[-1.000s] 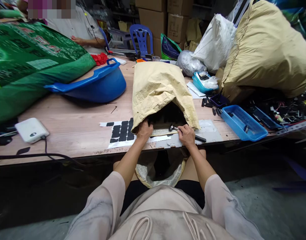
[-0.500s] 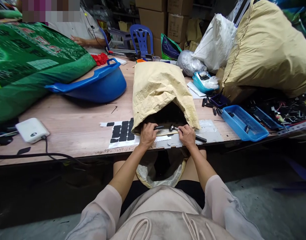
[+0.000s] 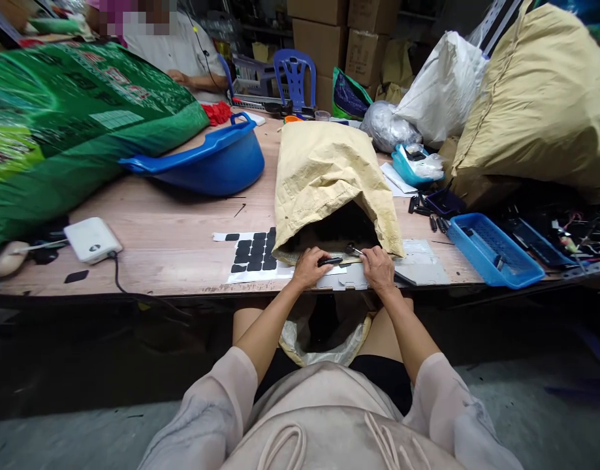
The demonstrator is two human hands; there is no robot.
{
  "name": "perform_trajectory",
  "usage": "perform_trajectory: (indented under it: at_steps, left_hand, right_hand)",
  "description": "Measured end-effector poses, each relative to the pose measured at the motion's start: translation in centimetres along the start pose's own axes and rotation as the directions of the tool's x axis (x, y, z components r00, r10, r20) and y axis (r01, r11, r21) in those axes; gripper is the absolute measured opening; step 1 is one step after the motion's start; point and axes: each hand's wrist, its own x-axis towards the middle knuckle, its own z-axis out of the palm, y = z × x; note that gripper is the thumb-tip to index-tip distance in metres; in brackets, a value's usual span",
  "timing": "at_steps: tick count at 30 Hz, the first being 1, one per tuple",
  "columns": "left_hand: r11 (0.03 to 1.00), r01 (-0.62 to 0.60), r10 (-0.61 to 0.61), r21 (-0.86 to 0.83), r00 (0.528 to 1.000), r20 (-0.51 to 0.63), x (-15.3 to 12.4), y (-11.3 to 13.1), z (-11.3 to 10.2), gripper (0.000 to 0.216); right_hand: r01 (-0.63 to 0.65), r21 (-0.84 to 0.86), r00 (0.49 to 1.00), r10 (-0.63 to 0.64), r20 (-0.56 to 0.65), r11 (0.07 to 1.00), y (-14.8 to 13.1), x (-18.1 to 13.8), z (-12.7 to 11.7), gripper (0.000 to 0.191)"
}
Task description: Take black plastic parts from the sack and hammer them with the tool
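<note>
At the mouth of a tan paper sack [image 3: 329, 156], my left hand [image 3: 309, 267] is closed on a small black elongated piece [image 3: 333, 260]. My right hand [image 3: 378, 266] grips a small hammer [image 3: 405, 279]; its metal head points left into the sack's opening and its black handle sticks out to the right. A short gap separates the hammer head from the black piece. Dark contents inside the sack are too shadowed to make out. Beneath my hands lies a grey flat board [image 3: 424, 264]. Between my knees is another open sack [image 3: 346, 349] with a pale lining.
Left of the sack are a sheet of black stickers [image 3: 254, 251], a blue basin [image 3: 216, 163], a white box [image 3: 93, 239] with cables and a large green bag [image 3: 104, 117]. A blue basket [image 3: 495, 251] and a big tan sack [image 3: 539, 111] stand right. Across the table sits another person [image 3: 172, 52].
My left hand has drawn slightly right and toward me, out from the sack's mouth, with the black piece showing more. My right hand still holds the hammer. The view has shifted left.
</note>
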Motion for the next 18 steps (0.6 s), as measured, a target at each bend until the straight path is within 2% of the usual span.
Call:
perform_trajectory:
  at_steps: [4,7,12,18]
  left_hand:
    - [1.000,0.009,-0.009,-0.024,1.000,0.001,0.1,0.2,0.1,0.022]
    - [0.999,0.025,-0.025,-0.023,1.000,-0.003,0.1,0.3,0.1,0.021]
    - [0.999,0.038,-0.038,-0.013,0.999,0.003,0.1,0.6,0.1,0.020]
    - [0.999,0.044,-0.044,-0.009,0.999,-0.009,0.1,0.7,0.2,0.018]
  right_hand:
    - [0.014,0.114,0.999,-0.009,-0.041,0.993,-2.2,-0.8,-1.3,0.037]
    - [0.043,0.183,0.999,-0.042,-0.010,0.982,-4.0,-1.6,-1.8,0.038]
    - [0.076,0.164,0.997,-0.075,-0.009,0.984,-5.5,-2.2,-2.1,0.038]
    - [0.081,0.084,0.996,-0.082,0.014,0.993,-5.6,-2.5,-1.7,0.039]
